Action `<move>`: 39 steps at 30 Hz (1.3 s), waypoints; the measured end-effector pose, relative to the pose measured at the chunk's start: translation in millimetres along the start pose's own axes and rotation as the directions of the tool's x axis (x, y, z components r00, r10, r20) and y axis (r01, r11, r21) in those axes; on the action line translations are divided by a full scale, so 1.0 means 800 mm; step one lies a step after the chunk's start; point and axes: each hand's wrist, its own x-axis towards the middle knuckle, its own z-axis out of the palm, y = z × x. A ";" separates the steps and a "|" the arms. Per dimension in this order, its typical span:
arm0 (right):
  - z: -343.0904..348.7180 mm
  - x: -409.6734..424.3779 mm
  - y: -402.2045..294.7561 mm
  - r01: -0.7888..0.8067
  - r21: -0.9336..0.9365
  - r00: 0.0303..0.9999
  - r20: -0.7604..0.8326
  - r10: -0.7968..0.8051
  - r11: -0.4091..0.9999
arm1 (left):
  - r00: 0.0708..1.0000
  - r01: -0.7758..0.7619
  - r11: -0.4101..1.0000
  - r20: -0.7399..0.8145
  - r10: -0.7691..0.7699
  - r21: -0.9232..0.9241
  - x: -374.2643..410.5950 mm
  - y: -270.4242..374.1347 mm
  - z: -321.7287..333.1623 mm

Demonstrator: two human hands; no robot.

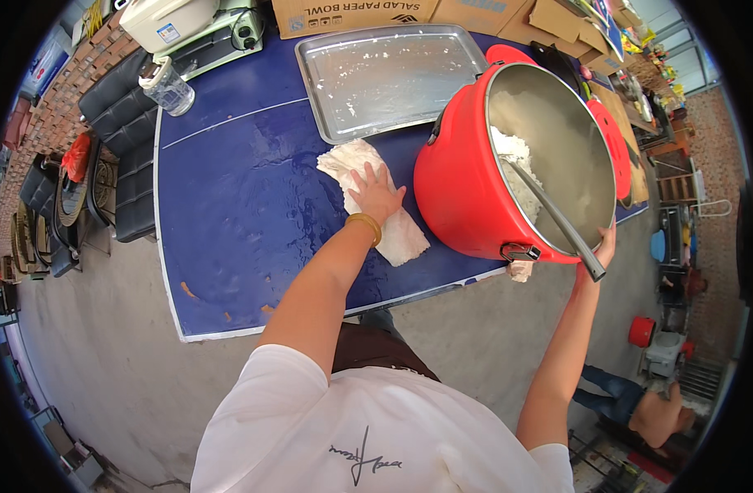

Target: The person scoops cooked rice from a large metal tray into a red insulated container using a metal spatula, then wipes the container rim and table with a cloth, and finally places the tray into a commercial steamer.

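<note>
With fingers spread, my left hand (376,192) presses flat on a damp, pale cloth (403,237) lying on the blue table (241,203). A large red insulated barrel (453,179) with a metal lining stands tilted beside it. Inside the barrel are cooked white rice (513,148) and a long metal utensil (555,212) whose handle crosses the rim; its far end is hidden in the rice. My right hand (606,243) grips the barrel's near right rim, its fingers partly hidden. Part of another cloth (520,271) shows under the barrel at the table edge.
A metal tray (389,80) with white bits lies behind the cloth. Cardboard boxes (352,15) line the back. At the left back are a clear plastic jug (170,92) and a green appliance (228,46). Black chairs (133,135) stand left; another person (651,413) is far off, lower right.
</note>
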 end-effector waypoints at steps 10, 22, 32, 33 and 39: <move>-0.029 0.016 0.015 0.004 -0.083 1.000 -0.017 -0.005 0.997 | 0.790 -0.591 0.772 -0.029 0.613 0.235 -0.085 -0.045 0.066; -0.049 -0.003 0.036 -0.035 0.048 0.998 0.059 0.032 0.998 | 0.949 0.011 0.891 -0.286 0.134 0.453 0.012 -0.275 -0.092; -0.169 -0.067 0.280 -0.150 -0.535 0.986 -0.141 0.088 0.832 | 0.884 0.178 0.958 -0.465 -0.055 0.226 -0.132 -0.465 -0.085; -0.175 -0.057 0.294 -0.079 -0.660 0.996 -0.081 0.033 0.747 | 0.894 0.158 0.971 -0.443 -0.063 0.180 -0.139 -0.430 -0.077; -0.120 -0.036 0.321 -0.246 -0.761 0.934 -0.020 0.357 0.600 | 0.937 -0.314 0.944 -0.126 0.326 0.102 -0.170 -0.205 0.002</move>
